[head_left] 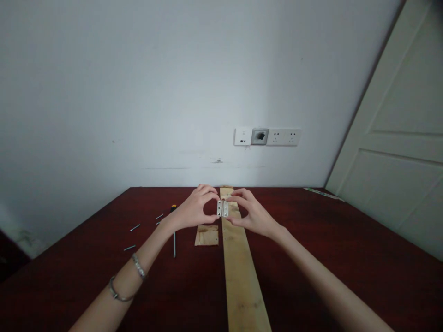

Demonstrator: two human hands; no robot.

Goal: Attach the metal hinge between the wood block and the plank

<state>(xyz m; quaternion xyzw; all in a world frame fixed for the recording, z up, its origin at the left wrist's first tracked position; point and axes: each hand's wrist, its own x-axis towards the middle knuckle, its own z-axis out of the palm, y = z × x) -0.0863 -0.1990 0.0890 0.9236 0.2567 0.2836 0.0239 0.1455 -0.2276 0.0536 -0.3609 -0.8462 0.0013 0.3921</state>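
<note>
A silver metal hinge [223, 208] with several screw holes is held up between both hands, its two leaves spread flat. My left hand [199, 207] pinches its left leaf between thumb and fingers. On the other side, my right hand [251, 213] grips the right leaf the same way. Behind and below the hinge runs a long pale wooden board [242, 276], lying lengthwise on the table. A small square piece of wood [206, 236] lies left of the board, below my left hand.
Left of my left hand lies a screwdriver [174, 244], its handle partly hidden by my wrist. Several screws [134, 227] are scattered farther left on the dark red table [294, 286]. A flat strip [323, 194] rests at the back right. A wall with sockets [284, 137] stands behind.
</note>
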